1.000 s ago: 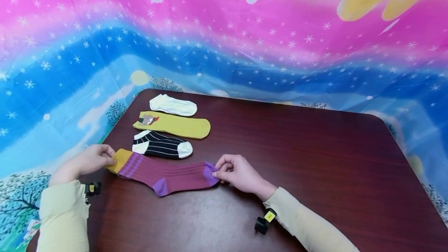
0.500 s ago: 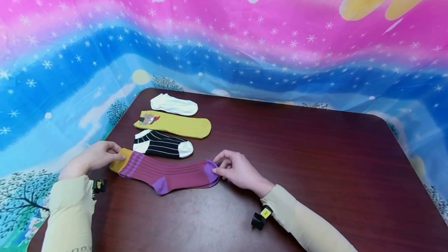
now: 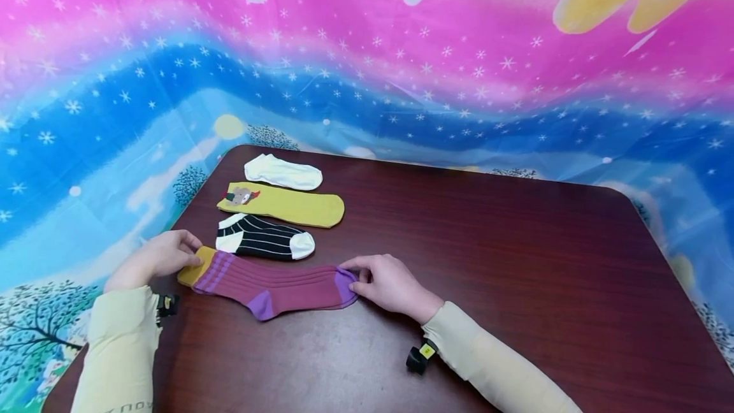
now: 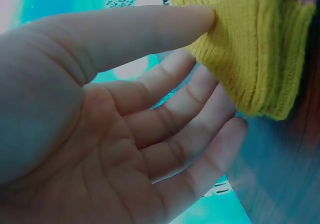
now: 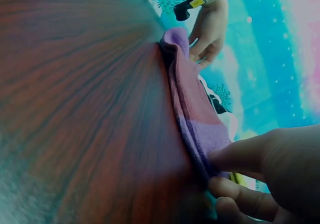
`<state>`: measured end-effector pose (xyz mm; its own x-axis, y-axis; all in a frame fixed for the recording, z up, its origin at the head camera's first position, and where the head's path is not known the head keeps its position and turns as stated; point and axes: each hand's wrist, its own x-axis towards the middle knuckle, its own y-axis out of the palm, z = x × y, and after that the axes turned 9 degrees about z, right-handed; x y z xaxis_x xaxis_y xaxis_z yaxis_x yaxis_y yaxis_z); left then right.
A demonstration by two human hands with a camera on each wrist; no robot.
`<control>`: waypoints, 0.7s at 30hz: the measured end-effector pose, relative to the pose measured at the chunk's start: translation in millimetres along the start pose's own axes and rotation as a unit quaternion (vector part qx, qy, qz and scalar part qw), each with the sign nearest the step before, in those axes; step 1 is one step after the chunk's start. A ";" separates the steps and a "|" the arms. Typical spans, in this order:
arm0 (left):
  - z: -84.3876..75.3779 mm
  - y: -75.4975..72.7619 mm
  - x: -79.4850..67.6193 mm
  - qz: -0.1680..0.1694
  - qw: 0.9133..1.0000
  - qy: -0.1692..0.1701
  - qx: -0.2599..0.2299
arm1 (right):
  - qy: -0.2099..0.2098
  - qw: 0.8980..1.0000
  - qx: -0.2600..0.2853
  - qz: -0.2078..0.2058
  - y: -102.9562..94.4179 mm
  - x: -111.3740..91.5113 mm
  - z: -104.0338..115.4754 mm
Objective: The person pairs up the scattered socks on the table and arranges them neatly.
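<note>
A pair of maroon socks [image 3: 298,289], one layer upon the other, lies along the near left of the table, with purple heel and toe and a mustard cuff. At the cuff [image 4: 250,49], my left hand [image 3: 163,257] pinches the knit between thumb and index finger; the other fingers extend behind it. My right hand [image 3: 390,282] holds the purple toe end [image 5: 210,139], thumb on top and fingertips at its edge. Just beyond lies a black striped sock [image 3: 266,238] with white heel and toe. Farther back are a yellow sock [image 3: 292,204] with a bear picture and a white sock [image 3: 283,172].
The dark brown table [image 3: 487,260] extends to the right of the socks. A printed curtain [image 3: 367,69] with snowflakes and trees hangs around the table's back and sides. Each wrist carries a small black camera [image 3: 421,357].
My left hand has shifted a little right along the mustard cuff. My right hand's index finger now reaches farther over the toe. The toe layers lie more evenly; the other socks stay put.
</note>
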<state>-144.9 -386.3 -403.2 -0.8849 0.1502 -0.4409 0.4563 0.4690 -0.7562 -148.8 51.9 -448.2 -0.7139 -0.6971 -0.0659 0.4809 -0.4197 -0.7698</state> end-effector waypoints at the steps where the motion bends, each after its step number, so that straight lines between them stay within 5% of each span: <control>1: 0.1 -0.2 0.6 0.004 1.000 -0.004 0.003 | 0.005 1.000 -0.004 0.005 -0.5 -0.2 0.7; 15: 2.5 -0.5 -2.4 0.018 1.000 0.002 0.012 | 0.008 0.999 -0.013 0.029 4.8 -6.4 6.4; 21: -14.3 -6.5 -3.6 -0.058 0.997 0.037 0.034 | -0.011 1.000 0.006 0.014 2.0 -7.7 2.0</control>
<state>-146.0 -377.4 -389.8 -0.9355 0.1628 -0.3136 0.3533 0.4264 -0.8327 -141.3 55.2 -448.0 -0.6889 -0.7210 -0.0743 0.5072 -0.4063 -0.7601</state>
